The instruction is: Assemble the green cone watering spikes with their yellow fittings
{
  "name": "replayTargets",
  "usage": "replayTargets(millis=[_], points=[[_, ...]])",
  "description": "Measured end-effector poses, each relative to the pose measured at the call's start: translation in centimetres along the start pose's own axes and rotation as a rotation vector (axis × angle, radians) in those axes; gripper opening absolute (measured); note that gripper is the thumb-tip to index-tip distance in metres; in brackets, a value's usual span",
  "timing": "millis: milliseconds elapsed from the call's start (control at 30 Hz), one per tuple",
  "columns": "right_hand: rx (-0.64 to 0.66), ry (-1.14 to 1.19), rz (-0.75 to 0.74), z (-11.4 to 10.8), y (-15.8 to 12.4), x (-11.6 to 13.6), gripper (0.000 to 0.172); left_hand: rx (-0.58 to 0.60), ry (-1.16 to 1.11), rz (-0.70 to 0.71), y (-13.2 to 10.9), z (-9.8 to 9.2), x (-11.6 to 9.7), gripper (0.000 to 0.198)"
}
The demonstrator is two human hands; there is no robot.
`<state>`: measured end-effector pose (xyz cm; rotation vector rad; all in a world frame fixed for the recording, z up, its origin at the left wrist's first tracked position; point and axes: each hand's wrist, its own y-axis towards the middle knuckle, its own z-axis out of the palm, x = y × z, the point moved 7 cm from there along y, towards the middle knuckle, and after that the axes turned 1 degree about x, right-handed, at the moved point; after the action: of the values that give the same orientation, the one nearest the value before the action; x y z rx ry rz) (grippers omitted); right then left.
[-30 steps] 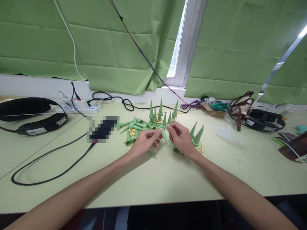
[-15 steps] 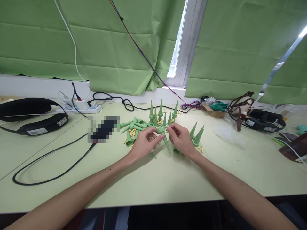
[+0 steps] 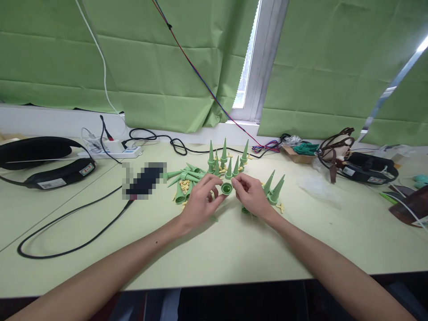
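Observation:
My left hand [image 3: 203,200] pinches a green plastic watering spike [image 3: 227,188] between thumb and fingers, its hollow round end facing me. Close by on the right, my right hand [image 3: 250,192] is closed, thumb against forefinger at the spike's rim; whatever it pinches is too small to make out. Behind both hands several green spikes [image 3: 224,154] stand point up with small yellow valves [image 3: 245,165] at their bases. Left of my left hand lies a heap of loose green spikes [image 3: 192,169] and yellow valves [image 3: 184,186]. More upright spikes [image 3: 275,191] stand beyond my right wrist.
A blurred-out dark device [image 3: 145,180] with a black cable lies on the left. Further left are a black headband [image 3: 63,171] and a white power strip [image 3: 113,153]. On the right sit a clear plastic bag [image 3: 319,189], a cardboard box [image 3: 297,155] and another black device [image 3: 368,169].
The held spike has turned: its point aimed down toward me before, and now its open end faces me. My hands stay in nearly the same place.

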<state>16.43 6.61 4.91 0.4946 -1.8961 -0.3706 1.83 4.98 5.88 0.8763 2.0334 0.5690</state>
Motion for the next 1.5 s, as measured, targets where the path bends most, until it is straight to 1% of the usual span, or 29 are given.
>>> replayTargets(millis=[100,167,233,333,433,533,600,667,767,833,900,1067,1133,1200,1267,1333,1433,1500], points=[[0.010,-0.013,-0.001,0.1,0.0,0.0,0.034,0.017,0.044,0.071,-0.2,0.2,-0.4,0.023],[0.013,-0.008,0.000,0.2,-0.1,0.0,0.034,0.021,0.054,0.065,-0.2,0.3,-0.4,0.025],[0.006,0.004,0.003,0.2,-0.1,0.0,0.034,0.016,0.054,0.026,-0.2,0.3,-0.2,0.025],[-0.026,0.030,0.005,0.0,-0.1,-0.1,0.034,0.004,0.029,-0.076,0.0,0.1,0.3,0.019],[-0.060,0.052,0.008,-0.2,-0.1,-0.3,0.033,0.033,-0.069,-0.218,0.2,0.3,1.1,0.001],[-0.073,0.070,0.007,-0.4,-0.1,-0.3,0.032,0.138,-0.301,-0.441,0.0,1.4,2.6,0.028],[-0.065,0.083,0.000,-0.3,-0.1,-0.2,0.032,0.201,-0.476,-0.563,-0.4,2.3,3.2,0.043],[-0.047,0.087,-0.011,-0.2,-0.2,-0.1,0.031,0.235,-0.607,-0.621,-0.5,2.8,3.4,0.047],[-0.022,0.078,-0.021,0.0,-0.2,0.0,0.030,0.256,-0.714,-0.640,-0.6,3.2,3.3,0.042],[-0.015,0.068,-0.022,0.1,-0.3,0.0,0.030,0.263,-0.729,-0.626,-0.6,3.1,3.1,0.039],[-0.015,0.055,-0.026,0.1,-0.3,-0.1,0.029,0.269,-0.696,-0.596,-0.5,2.9,2.9,0.036],[-0.015,0.028,-0.036,0.2,-0.2,0.0,0.029,0.253,-0.487,-0.483,-0.4,2.2,2.4,0.029],[-0.017,0.020,-0.041,0.2,-0.1,0.1,0.029,0.189,-0.333,-0.401,-0.2,1.6,2.1,0.024],[-0.019,0.009,-0.055,0.1,-0.1,0.4,0.028,0.071,-0.130,-0.256,0.0,0.6,1.3,0.020],[-0.015,-0.001,-0.068,0.1,-0.1,0.5,0.028,0.026,-0.009,-0.122,0.1,0.3,0.4,0.015],[-0.005,-0.003,-0.066,0.2,-0.2,0.5,0.028,0.015,0.048,-0.037,0.0,0.3,-0.1,0.010],[0.003,-0.010,-0.052,0.2,-0.2,0.3,0.029,0.008,0.070,0.034,-0.1,0.3,-0.4,0.002],[0.006,-0.018,-0.042,0.3,-0.2,0.1,0.030,0.003,0.081,0.089,-0.1,0.3,-0.6,0.011]])
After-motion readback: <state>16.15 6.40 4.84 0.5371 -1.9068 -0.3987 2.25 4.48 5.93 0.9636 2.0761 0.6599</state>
